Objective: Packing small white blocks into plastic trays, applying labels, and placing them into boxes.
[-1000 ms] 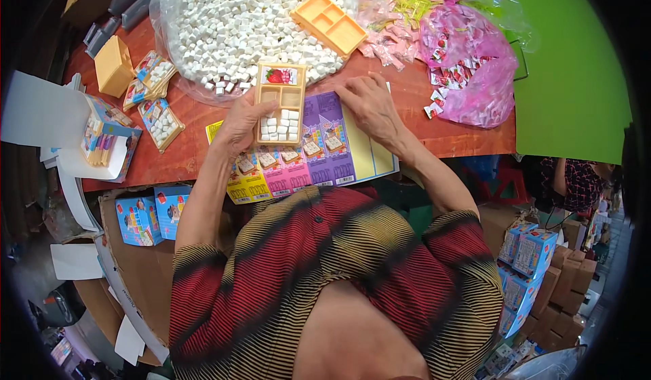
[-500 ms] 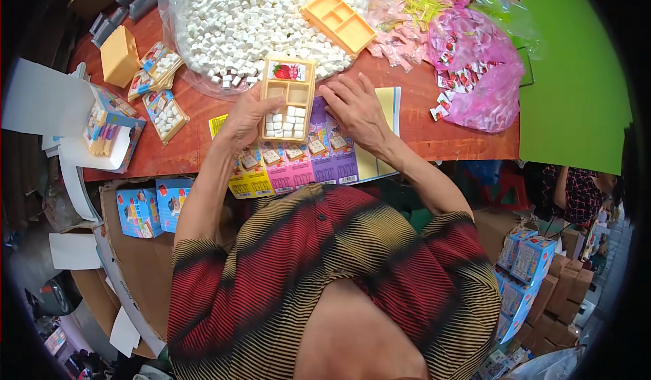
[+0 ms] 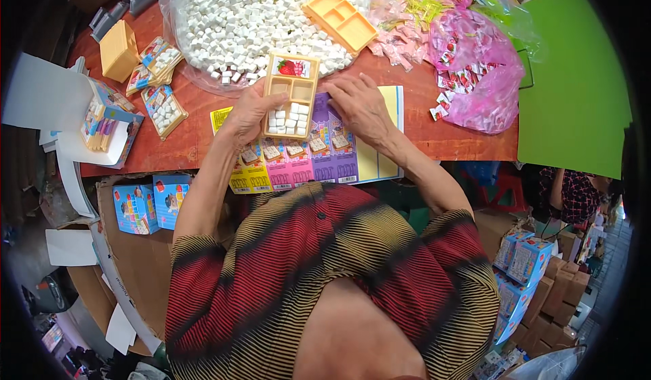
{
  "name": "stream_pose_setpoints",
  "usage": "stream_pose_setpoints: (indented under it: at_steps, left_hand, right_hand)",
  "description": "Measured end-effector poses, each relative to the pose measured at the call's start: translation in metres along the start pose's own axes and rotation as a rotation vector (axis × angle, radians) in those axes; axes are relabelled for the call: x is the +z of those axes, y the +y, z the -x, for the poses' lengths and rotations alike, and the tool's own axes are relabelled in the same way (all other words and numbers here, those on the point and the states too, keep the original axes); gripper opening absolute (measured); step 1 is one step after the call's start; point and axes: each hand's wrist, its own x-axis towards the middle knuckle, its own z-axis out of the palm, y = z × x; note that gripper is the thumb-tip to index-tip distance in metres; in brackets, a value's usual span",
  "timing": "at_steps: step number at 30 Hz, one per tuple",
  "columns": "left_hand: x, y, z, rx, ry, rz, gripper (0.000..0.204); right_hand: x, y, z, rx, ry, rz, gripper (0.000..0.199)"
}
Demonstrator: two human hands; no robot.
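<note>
My left hand [image 3: 249, 112] grips a small cream plastic tray [image 3: 289, 136] by its left side, the thumb lying across it. Small white cubes [image 3: 296, 112] fill its lower part, two small compartments above have none, and a strawberry-printed packet [image 3: 291, 67] sits in the top one. Just right of the tray, my right hand [image 3: 364, 112] rests over a printed sheet [image 3: 325, 143] with yellow, pink and purple panels. Its fingers are loosely bent and apart, with nothing visible in them. The sheet lies partly under the tray and hand.
Beyond my hands, a clear plastic bag [image 3: 190, 80] spills many white cubes. An orange compartment tray [image 3: 352, 31] lies on them. Pink bag [image 3: 491, 109] with strawberry packets is right. Packed trays [image 3: 165, 112], stacked trays [image 3: 117, 53] and an open box [image 3: 122, 146] stand left.
The tray in my left hand has tilted a little, its top shifting right. My right hand has moved slightly right and stays over the sheet.
</note>
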Motion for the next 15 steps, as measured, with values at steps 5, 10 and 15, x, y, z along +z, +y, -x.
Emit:
stream_pose_setpoints:
  at_steps: [5,10,15]
  left_hand:
    - [-0.003,-0.002,0.003,-0.023,-0.020,0.015,0.034]
    - [-0.004,-0.004,0.002,-0.041,-0.021,0.018,0.033]
    - [-0.004,-0.003,0.001,-0.040,-0.008,0.018,0.032]
  right_hand:
    - [0.008,-0.001,0.013,-0.190,0.152,0.148,0.034]
    - [0.004,0.006,0.022,-0.177,0.012,0.108,0.044]
    - [0.000,0.013,0.020,-0.165,-0.001,-0.003,0.034]
